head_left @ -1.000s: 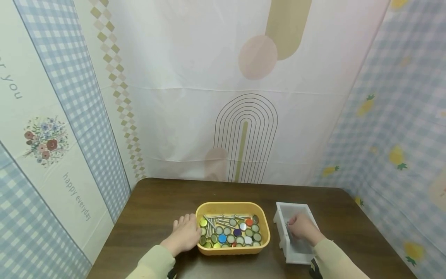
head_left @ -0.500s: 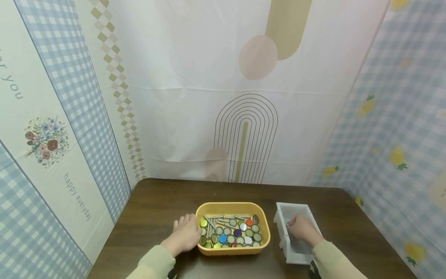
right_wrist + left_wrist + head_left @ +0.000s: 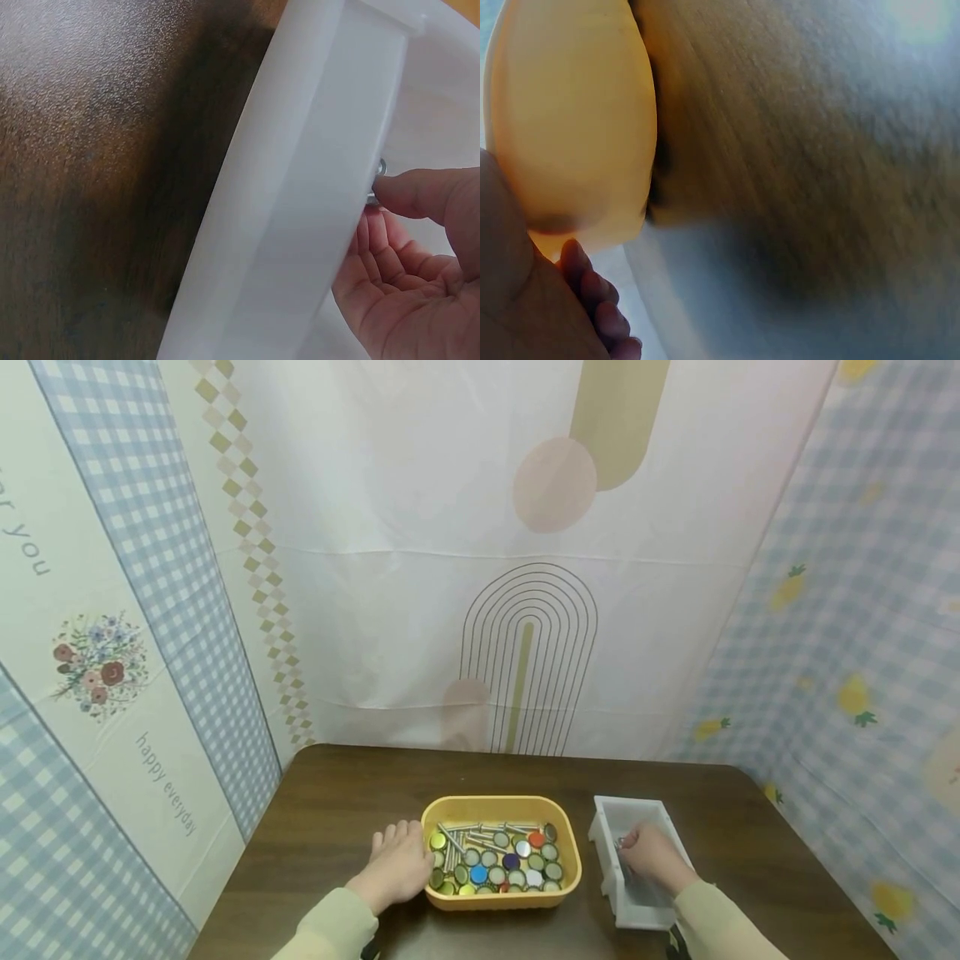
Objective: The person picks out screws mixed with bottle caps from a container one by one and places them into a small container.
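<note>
My left hand [image 3: 399, 864] rests against the left side of a yellow plastic basin [image 3: 497, 902], its fingers fairly straight. Bottle caps in several colours, such as a blue cap [image 3: 478, 873], lie in the basin with long silvery bolts [image 3: 489, 842] toward its far side. The left wrist view has the basin's outer wall [image 3: 577, 112] beside that hand. Over at the right, my right hand [image 3: 652, 853] reaches into a white plastic bin [image 3: 609, 885]. Thumb and fingers pinch a silvery metal bolt [image 3: 380, 166], mostly hidden behind the bin's wall and the thumb.
Both containers stand on a dark brown wooden table [image 3: 360, 777], with a strip of tabletop between them. Behind it hangs a patterned white cloth [image 3: 382, 635], and a blue checked cloth [image 3: 817, 693] hangs at the right.
</note>
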Motion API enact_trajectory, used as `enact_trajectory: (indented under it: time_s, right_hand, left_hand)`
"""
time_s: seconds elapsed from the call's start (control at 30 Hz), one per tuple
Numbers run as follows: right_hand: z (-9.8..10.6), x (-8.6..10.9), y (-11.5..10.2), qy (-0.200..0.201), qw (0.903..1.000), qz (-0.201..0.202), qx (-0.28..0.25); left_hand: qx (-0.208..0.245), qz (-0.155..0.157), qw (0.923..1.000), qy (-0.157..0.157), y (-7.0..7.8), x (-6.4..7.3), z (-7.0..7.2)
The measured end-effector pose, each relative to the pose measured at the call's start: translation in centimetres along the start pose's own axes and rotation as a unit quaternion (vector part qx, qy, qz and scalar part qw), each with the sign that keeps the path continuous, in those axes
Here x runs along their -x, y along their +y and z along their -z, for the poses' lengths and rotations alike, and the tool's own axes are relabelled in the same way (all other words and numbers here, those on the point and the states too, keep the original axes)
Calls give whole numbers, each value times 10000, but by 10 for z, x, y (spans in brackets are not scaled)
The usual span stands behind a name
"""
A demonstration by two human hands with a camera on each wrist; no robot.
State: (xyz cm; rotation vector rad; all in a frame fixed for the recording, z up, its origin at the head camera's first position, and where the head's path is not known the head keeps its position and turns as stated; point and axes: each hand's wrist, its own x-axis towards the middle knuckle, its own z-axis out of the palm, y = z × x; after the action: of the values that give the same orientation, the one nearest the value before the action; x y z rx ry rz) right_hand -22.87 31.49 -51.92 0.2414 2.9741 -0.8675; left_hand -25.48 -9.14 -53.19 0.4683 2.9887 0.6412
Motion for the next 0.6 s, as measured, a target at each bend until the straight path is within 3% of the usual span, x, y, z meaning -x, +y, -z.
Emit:
enact_trajectory:
  time_s: [0.17,0.3,0.47,0.6]
  right_hand:
    - [1,-1,-2,-91,9997,-209,-12]
    - [10,0,-11,-25,9998,-193,-26]
    - [25,-1,-34,222,9986,-71,-476]
    - [26,-3,-62,259,9955,53,-905]
  left_hand:
    - [-867,-301,9952,340,0,2,6]
    - [-1255,-407,9899,525,2,4,9]
    - [-1300,-369,9896,487,9,5,9]
    - [-1273,-339,9900,500,12,4,6]
